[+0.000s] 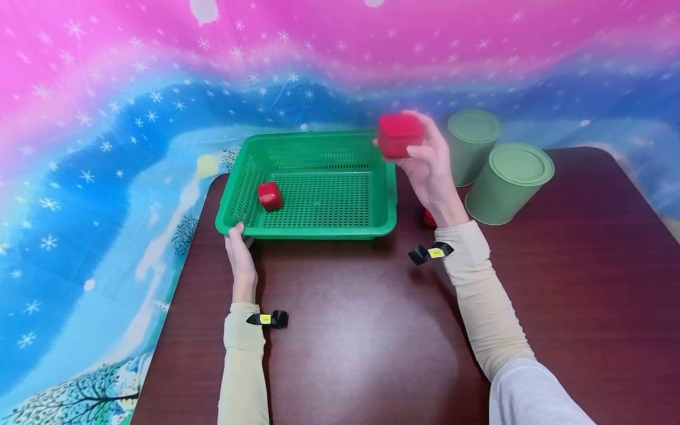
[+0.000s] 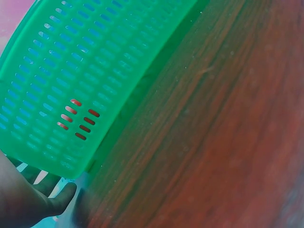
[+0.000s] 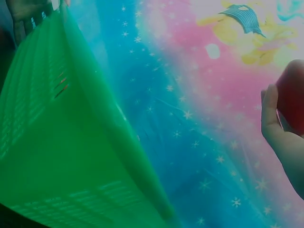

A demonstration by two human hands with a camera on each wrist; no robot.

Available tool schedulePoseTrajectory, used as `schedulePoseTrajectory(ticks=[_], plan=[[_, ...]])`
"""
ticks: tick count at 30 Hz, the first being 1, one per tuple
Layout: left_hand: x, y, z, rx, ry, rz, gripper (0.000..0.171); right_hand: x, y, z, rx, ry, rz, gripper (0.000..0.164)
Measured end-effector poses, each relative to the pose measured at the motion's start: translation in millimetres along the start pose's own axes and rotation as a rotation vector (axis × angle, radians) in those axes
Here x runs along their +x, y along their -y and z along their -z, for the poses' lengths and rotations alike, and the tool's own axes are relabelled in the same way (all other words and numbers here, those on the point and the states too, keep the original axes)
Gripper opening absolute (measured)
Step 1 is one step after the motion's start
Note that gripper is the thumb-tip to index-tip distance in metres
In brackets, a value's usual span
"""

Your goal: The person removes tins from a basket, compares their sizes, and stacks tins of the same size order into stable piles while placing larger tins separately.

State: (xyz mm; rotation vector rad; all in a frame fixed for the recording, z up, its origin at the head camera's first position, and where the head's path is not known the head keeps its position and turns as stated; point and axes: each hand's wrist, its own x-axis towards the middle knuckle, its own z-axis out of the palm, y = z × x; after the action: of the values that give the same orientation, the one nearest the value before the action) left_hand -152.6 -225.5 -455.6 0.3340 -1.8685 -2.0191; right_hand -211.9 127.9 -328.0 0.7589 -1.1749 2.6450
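Observation:
My right hand (image 1: 427, 168) holds a red rounded-square box (image 1: 399, 137) up at the right end of the green plastic basket (image 1: 313, 232), thumb and fingers on its sides. In the right wrist view the same red box (image 3: 292, 99) shows at the right edge, partly cut off. At the basket's near left corner my left hand (image 1: 240, 257) grips the rim, thumb on top. The left wrist view has the left hand (image 2: 23, 199) at that corner, some fingers behind the basket wall. A smaller red box (image 1: 270, 196) lies inside the basket, toward the left.
Two lidded green cans (image 1: 499, 189) stand right of the basket, close behind my right wrist. Another red object (image 1: 429, 218) shows on the dark wooden table (image 1: 345, 330), mostly hidden by that wrist. A snowflake-patterned cloth (image 1: 186, 112) hangs behind and left of the table.

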Motion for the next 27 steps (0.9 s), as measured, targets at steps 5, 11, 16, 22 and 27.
schedulePoseTrajectory(ticks=[5,11,16,22,27], plan=[[0.5,0.3,-0.2,0.005,0.003,-0.012,0.049,0,3,0,0.146,0.006,-0.076,0.053],[-0.2,-1.0,-1.2,-0.001,-0.010,-0.018,0.050,1,6,4,0.339,0.044,-0.149,0.072],[0.5,-1.4,-1.3,-0.008,-0.016,-0.009,0.049,1,10,5,0.378,0.086,-0.143,0.072],[0.8,-1.6,0.0,-0.013,-0.002,-0.004,0.047,-1,16,1,0.148,0.073,-0.078,0.065],[0.5,-0.7,0.4,-0.007,0.009,-0.003,0.047,-5,23,1,-0.042,0.056,-0.029,0.065]])
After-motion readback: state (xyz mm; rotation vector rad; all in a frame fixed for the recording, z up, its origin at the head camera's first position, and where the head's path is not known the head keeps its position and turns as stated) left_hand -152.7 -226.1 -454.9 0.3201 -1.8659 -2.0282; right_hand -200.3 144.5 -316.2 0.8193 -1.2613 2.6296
